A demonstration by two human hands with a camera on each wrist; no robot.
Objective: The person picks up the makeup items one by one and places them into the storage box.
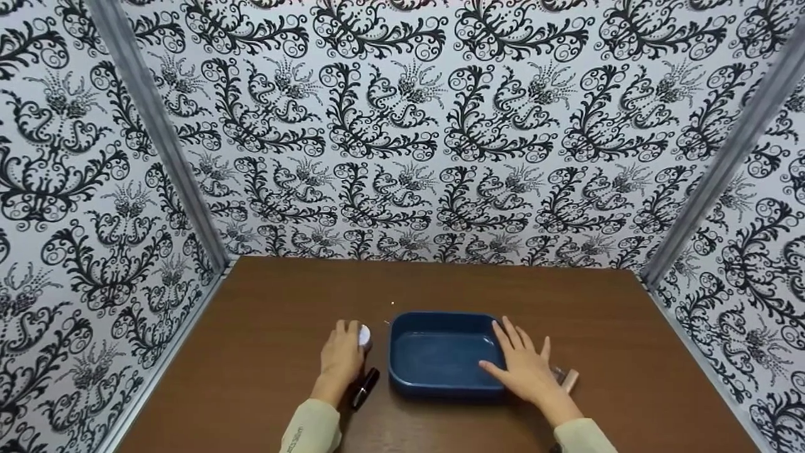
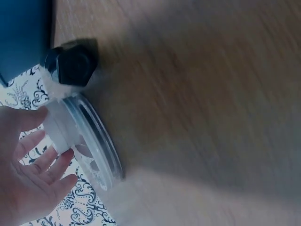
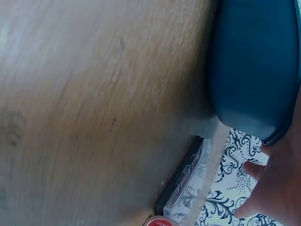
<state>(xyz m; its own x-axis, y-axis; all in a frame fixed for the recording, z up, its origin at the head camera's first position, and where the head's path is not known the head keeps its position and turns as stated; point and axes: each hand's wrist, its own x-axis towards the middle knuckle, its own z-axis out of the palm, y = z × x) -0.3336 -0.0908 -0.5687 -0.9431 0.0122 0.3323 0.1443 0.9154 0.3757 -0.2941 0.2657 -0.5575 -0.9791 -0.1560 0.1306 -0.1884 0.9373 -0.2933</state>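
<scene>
At the left of the blue rectangular dish (image 1: 446, 357), my left hand (image 1: 341, 353) holds a small round jar with a white top (image 1: 364, 337). In the left wrist view, the thumb and fingers are around the white part of the jar (image 2: 61, 126), and its wide clear base is at the tabletop. Beside that hand lies a dark, glossy cosmetic tube (image 1: 365, 389) with a silver band. My right hand (image 1: 526, 370), fingers spread, rests at the dish's right rim. Its palm side is mostly hidden.
Right of the right hand lie a beige tube (image 1: 570, 381) and a flat case with a dark base and clear lid (image 3: 186, 181). The brown table (image 1: 283, 296) is bounded by patterned walls (image 1: 402, 157). Tiny bright specks (image 1: 393, 303) show behind the dish.
</scene>
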